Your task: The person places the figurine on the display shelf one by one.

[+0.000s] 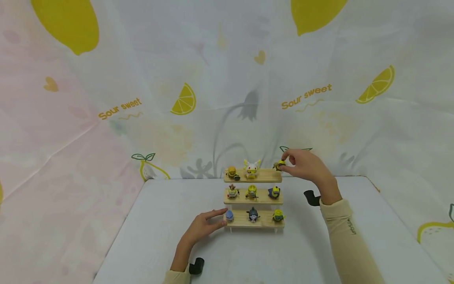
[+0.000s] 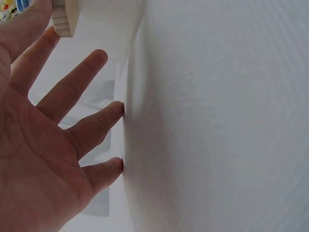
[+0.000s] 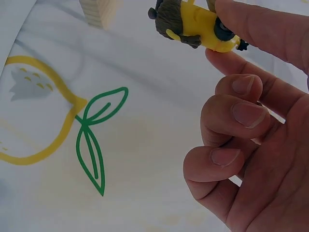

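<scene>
A three-tier wooden display stand [image 1: 253, 225] stands on the white table with small toy figurines on its tiers. My right hand [image 1: 306, 163] pinches a yellow toy figurine [image 3: 205, 24] between thumb and index finger at the top tier's right end. In the right wrist view the figurine has a dark, shaggy part, and the other fingers are curled beneath. My left hand [image 1: 203, 227] has its thumb and index finger at either side of the bottom tier's left end, beside a blue figurine [image 1: 229, 215]. Its other fingers spread out, two tips touching the white surface in the left wrist view.
On the top tier are an orange-yellow figurine [image 1: 232, 172] and a white-eared one [image 1: 251, 169]. Three yellow figurines line the middle tier [image 1: 262, 200]. A dark grey figurine [image 1: 253, 215] and a green-yellow one [image 1: 278, 215] share the bottom tier. Lemon-printed cloth [image 1: 227, 130] hangs behind the table.
</scene>
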